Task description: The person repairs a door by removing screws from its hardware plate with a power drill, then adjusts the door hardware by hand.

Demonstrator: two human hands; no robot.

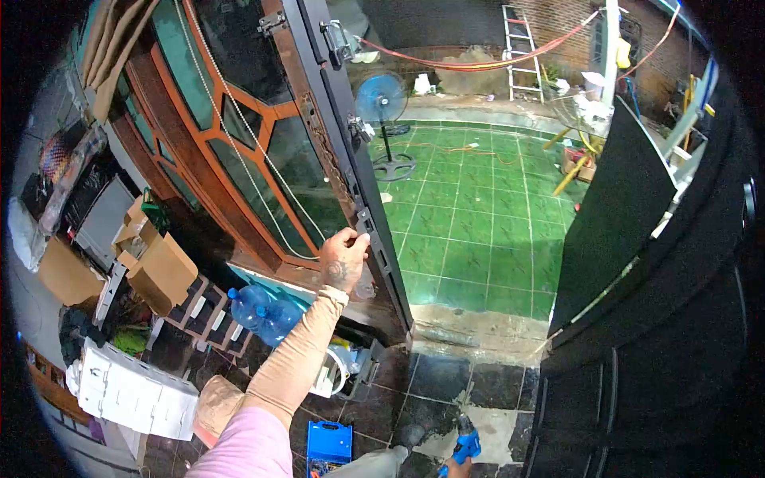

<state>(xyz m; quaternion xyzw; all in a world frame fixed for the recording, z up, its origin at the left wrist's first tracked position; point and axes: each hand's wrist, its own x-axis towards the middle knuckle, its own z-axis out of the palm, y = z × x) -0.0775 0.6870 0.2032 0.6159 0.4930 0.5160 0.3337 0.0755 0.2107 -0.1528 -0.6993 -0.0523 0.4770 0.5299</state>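
Observation:
My left hand (344,253) is stretched out to the dark door frame (371,191), with its fingers pinched together at the frame's edge. A small metal plate (365,221) sits on the frame just by my fingertips. What the fingers hold, if anything, is too small to make out. Down at the bottom, my right hand (460,470) grips a blue cordless drill (467,440), its chuck pointing up and away from me. Higher on the same frame are a metal latch (360,129) and a handle fitting (336,41).
A dark door panel (637,350) stands at the right. Beyond the doorway are green tiles (470,215) and a blue fan (382,103). An open blue tool case (329,442), water bottles (267,315) and a cardboard box (163,275) lie at the lower left.

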